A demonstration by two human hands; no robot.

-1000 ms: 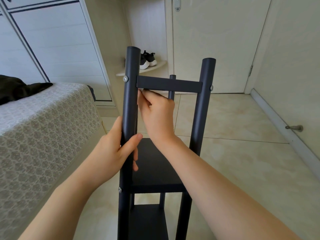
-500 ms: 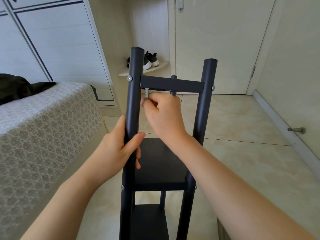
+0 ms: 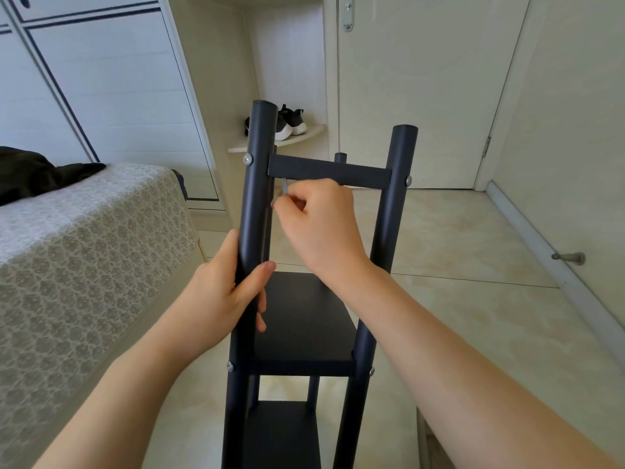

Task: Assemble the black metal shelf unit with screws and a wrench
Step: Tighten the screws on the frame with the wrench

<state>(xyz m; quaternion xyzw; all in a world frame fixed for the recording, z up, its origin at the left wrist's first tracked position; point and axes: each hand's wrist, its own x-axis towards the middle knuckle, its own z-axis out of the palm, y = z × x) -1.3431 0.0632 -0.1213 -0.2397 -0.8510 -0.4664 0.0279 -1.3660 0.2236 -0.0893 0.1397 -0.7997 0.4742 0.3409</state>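
Observation:
The black metal shelf unit [image 3: 306, 319] stands upright in front of me, with round posts, a top crossbar [image 3: 329, 170] and two shelf plates lower down. Silver screw heads [image 3: 247, 159] show on the posts. My left hand [image 3: 221, 296] grips the near left post at mid height. My right hand [image 3: 319, 221] reaches between the posts just under the crossbar and pinches a small grey wrench [image 3: 284, 186], whose short end sticks up towards the bar's left end. The wrench's other end is hidden in my fingers.
A bed with a patterned cover [image 3: 77, 252] lies close on the left, dark clothing [image 3: 37, 174] on it. Tiled floor [image 3: 473, 299] stretches to the right up to a wall with a door stop [image 3: 570, 257]. A pair of shoes [image 3: 289, 125] sits on a corner shelf behind.
My right hand has dropped slightly from the crossbar's underside and turned, so the wrench's short end now shows above my fingers. The left hand keeps its grip on the post.

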